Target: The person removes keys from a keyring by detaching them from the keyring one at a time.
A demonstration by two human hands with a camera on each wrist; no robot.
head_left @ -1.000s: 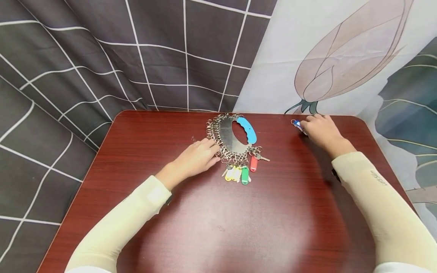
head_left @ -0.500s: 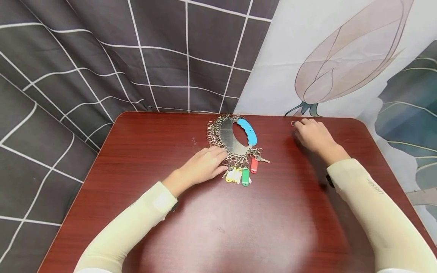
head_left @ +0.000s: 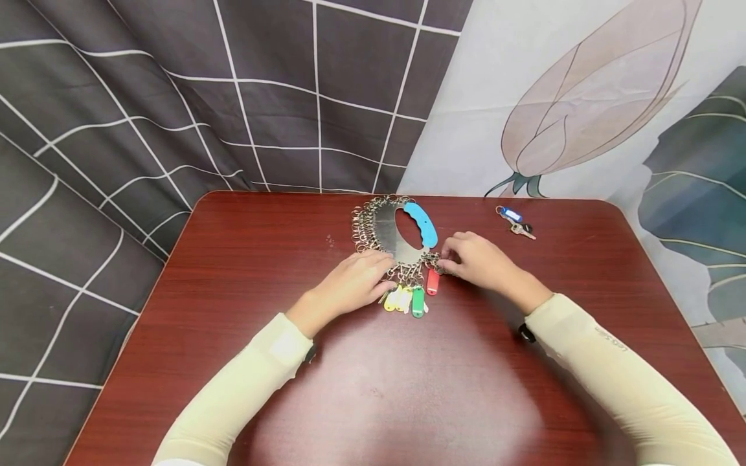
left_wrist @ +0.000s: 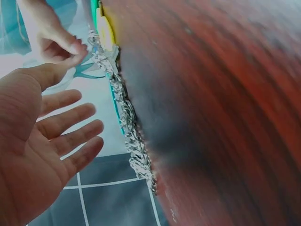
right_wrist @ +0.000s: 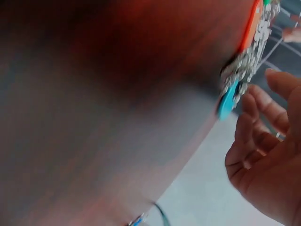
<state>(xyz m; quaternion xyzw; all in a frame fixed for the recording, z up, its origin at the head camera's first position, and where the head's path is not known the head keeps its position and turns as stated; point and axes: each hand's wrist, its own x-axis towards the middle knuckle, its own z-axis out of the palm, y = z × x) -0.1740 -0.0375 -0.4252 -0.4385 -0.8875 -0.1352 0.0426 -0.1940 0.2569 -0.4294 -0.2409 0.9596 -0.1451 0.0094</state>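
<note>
A metal key-ring holder (head_left: 384,230) with a blue grip (head_left: 423,224) lies flat at the far middle of the table in the head view, small rings and clips along its curved rim. From its near side hang yellow key tags (head_left: 397,299), a green key tag (head_left: 418,302) and a red key tag (head_left: 432,282). My left hand (head_left: 357,279) hovers at the near left rim, its fingers (left_wrist: 70,120) loosely extended and holding nothing in the left wrist view. My right hand (head_left: 482,264) is beside the red tag, fingers loosely bent, thumb apart; the key there is hidden behind it.
A bunch of keys (head_left: 520,228) with a blue tag (head_left: 511,214) lies apart at the far right of the brown table (head_left: 373,388). Behind the far edge hang a dark checked curtain (head_left: 280,110) and a white flower-patterned cloth (head_left: 466,116).
My right hand has left the blue-tagged keys on the table and moved left to the holder's red tag. My left hand has shifted slightly right along the rim.
</note>
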